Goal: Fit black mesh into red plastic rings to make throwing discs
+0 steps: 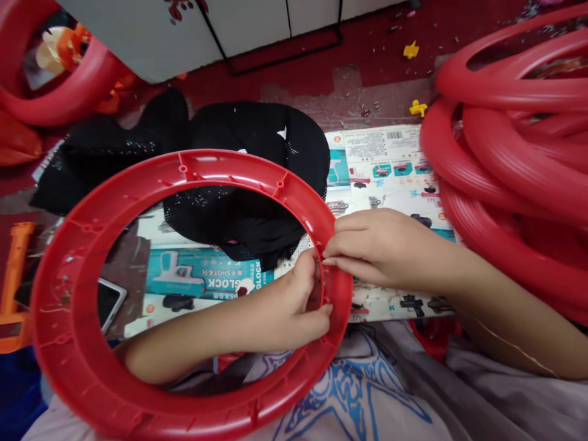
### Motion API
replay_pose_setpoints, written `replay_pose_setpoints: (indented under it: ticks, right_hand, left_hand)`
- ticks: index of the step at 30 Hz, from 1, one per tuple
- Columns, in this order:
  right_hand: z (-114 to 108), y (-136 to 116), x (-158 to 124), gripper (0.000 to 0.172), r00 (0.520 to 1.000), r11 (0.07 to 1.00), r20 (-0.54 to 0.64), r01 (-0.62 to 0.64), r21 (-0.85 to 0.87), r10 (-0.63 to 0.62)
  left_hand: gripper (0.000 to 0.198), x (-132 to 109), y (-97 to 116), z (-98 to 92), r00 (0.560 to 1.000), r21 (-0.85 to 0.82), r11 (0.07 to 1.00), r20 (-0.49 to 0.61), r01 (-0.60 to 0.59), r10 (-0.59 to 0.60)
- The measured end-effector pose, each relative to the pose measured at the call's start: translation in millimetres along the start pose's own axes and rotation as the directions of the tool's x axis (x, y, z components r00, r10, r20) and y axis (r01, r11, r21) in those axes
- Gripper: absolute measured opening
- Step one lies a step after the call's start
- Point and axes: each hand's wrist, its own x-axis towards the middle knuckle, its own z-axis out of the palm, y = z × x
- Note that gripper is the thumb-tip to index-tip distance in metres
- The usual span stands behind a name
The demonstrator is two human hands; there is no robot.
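Note:
A large red plastic ring [220, 168], hollow side up with small ribs and posts inside its channel, is tilted over my lap. My left hand [298, 312] reaches through the middle of the ring and is closed around its right side, thumb over the inner rim. Against that same part of the rim, the fingers of my right hand [381, 248] are pinched together. Whatever they hold is too small or hidden to make out. A few thin wires [64, 300] lie in the channel on the left.
Several red rings [514, 165] are piled at the right. Black cloth [248, 135] lies beyond the ring on printed cardboard [367, 153]. A phone [110, 300] and an orange plastic frame [16, 269] are at the left. Yellow pieces [418, 108] sit on the red floor.

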Motion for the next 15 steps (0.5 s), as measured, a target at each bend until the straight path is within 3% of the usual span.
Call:
replay_pose_setpoints:
  ticks: [4,8,11,15]
  right_hand:
    - [-2,-2,-1,0.019,0.999,0.999,-0.021,-0.041,0.006,0.041]
    - [-1,-3,-2,0.020,0.998,0.998,-0.032,-0.056,0.021,0.056]
    - [2,-5,0,0.023,0.999,0.999,-0.039,-0.022,-0.025,0.021]
    - [6,-6,6,0.023,1.000,0.994,0.009,-0.003,-0.109,0.004]
  left_hand:
    - [0.054,0,1,4.1,1.000,-0.223,0.975,0.003,0.019,-0.019]
    - [0.055,5,4,5.0,0.999,-0.462,0.887,-0.040,0.001,-0.022]
    - [0.051,9,2,8.0,0.981,-0.517,0.856,-0.162,0.005,-0.104]
    - [0.061,15,-14,13.8,0.911,-0.502,0.865,-0.356,-0.001,-0.206]
